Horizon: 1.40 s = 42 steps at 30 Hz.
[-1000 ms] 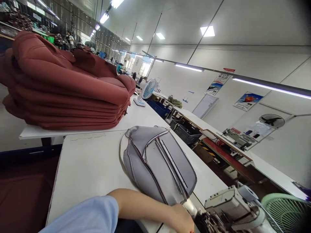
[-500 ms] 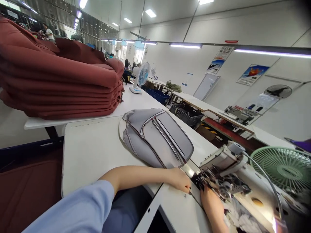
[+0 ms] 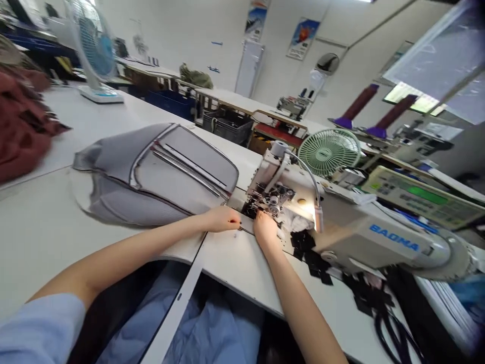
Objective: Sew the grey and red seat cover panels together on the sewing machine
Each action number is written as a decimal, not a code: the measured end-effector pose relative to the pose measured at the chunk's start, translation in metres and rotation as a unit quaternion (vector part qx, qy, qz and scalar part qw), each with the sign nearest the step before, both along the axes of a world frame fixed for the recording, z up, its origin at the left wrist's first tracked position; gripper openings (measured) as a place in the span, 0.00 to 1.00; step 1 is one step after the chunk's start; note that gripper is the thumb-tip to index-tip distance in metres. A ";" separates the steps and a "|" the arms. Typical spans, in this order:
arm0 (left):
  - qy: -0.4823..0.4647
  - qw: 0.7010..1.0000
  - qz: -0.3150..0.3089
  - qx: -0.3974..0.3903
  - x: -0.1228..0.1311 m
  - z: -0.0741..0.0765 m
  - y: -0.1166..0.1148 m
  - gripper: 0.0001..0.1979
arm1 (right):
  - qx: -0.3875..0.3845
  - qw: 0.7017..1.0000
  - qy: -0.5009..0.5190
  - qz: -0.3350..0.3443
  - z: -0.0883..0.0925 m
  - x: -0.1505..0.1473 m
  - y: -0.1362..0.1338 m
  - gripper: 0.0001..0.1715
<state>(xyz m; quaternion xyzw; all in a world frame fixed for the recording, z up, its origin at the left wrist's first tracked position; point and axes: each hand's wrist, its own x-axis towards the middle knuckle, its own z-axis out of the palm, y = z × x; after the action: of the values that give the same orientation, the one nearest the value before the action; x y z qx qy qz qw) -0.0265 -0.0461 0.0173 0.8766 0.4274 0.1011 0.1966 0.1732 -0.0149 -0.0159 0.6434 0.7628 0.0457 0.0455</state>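
My left hand (image 3: 223, 219) is closed, knuckles up, on the white table just left of the sewing machine's needle area. Whatever its fingers grip is too small to make out. Curled close under the head of the sewing machine (image 3: 271, 194) is my right hand (image 3: 265, 230); its fingertips are partly hidden by the machine's foot and metal parts. A grey sewn fabric piece (image 3: 182, 177), with seams and a long slit with pale edges, lies flat beyond my left forearm. Its near right corner reaches my left hand.
A machine lamp (image 3: 317, 217) lights the needle area. Black fabric scraps (image 3: 314, 258) lie right of my right arm. A green fan (image 3: 329, 151) and a control panel (image 3: 424, 194) stand behind the machine. Reddish cloth (image 3: 22, 121) and a white fan (image 3: 93, 55) are at left.
My view has swung right and down, bringing more of the sewing machine and its control panel into sight. Both hands stay beside the needle area, and the grey fabric piece still lies on the table.
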 end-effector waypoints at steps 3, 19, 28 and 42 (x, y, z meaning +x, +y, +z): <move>0.014 1.000 0.024 0.004 -0.005 0.007 -0.005 0.15 | -0.009 0.999 0.037 -0.003 0.003 0.001 -0.010 0.18; -0.160 0.977 -0.054 -0.129 -0.007 0.020 -0.039 0.28 | -0.235 0.800 0.550 0.046 0.051 0.036 -0.107 0.12; -0.324 0.834 -0.040 -0.444 0.022 0.034 -0.075 0.16 | -0.127 0.783 0.608 0.037 0.072 0.021 -0.147 0.13; -0.226 0.946 0.063 -0.224 0.001 0.023 -0.084 0.17 | 0.076 0.905 0.374 0.189 0.048 -0.003 -0.152 0.11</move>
<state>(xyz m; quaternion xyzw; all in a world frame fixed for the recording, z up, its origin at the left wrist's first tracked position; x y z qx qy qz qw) -0.0251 -0.1303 0.0401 0.7354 0.4377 0.2110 0.4723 0.1705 -0.1665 0.0320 0.4582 0.8253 -0.1330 -0.3021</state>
